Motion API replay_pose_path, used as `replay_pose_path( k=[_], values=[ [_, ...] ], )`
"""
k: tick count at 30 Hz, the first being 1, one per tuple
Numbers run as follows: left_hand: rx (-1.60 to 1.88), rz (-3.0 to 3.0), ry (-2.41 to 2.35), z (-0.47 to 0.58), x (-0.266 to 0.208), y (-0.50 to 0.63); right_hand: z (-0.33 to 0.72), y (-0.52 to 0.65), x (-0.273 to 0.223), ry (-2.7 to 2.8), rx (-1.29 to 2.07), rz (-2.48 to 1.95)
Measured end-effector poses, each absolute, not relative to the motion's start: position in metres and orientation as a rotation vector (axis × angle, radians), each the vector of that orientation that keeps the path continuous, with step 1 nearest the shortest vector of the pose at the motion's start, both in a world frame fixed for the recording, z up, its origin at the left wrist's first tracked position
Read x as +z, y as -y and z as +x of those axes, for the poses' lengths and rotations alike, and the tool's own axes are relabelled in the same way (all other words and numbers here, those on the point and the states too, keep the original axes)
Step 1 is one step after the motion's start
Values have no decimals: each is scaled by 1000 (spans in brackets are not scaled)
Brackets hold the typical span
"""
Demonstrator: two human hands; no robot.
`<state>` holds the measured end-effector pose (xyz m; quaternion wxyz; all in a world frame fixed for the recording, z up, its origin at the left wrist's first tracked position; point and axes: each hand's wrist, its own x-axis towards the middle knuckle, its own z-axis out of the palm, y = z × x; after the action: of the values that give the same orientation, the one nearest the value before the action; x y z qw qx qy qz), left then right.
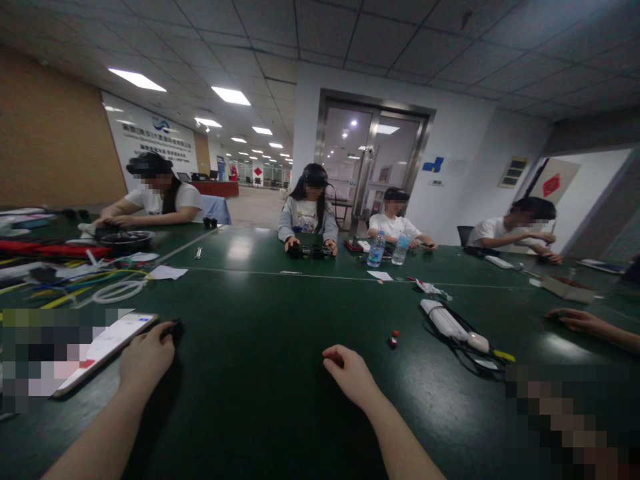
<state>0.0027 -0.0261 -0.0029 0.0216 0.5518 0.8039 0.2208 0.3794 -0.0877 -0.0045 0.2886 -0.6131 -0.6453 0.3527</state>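
My left hand [147,357] rests on the green table [250,373], its fingers closed on a small black object [176,328] whose kind I cannot make out. Just beside it, on the left, lies a phone [117,343] with a lit screen, partly blurred out. My right hand [353,377] lies farther right on the tabletop, fingers loosely bent with a gap between thumb and forefinger. Nothing shows in it. Nearest to this hand is a tiny red and black piece [393,340], apart from the fingers.
A white power strip [444,320] with black cable lies at right. Coiled cables [117,291] and red items crowd the left. Two water bottles [376,250] stand beyond the table's seam. Several people sit around; a co-worker's hand [575,320] rests at far right, near a box [567,290].
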Motion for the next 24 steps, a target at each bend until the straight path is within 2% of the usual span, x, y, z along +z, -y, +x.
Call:
replay_pose_path(
  k=[8,24],
  values=[
    [522,1659,-2526,6,3,29,380,87,-6,1714,949,-1646],
    [496,1673,-2521,6,4,30,381,87,-8,1719,939,-1626]
  ],
)
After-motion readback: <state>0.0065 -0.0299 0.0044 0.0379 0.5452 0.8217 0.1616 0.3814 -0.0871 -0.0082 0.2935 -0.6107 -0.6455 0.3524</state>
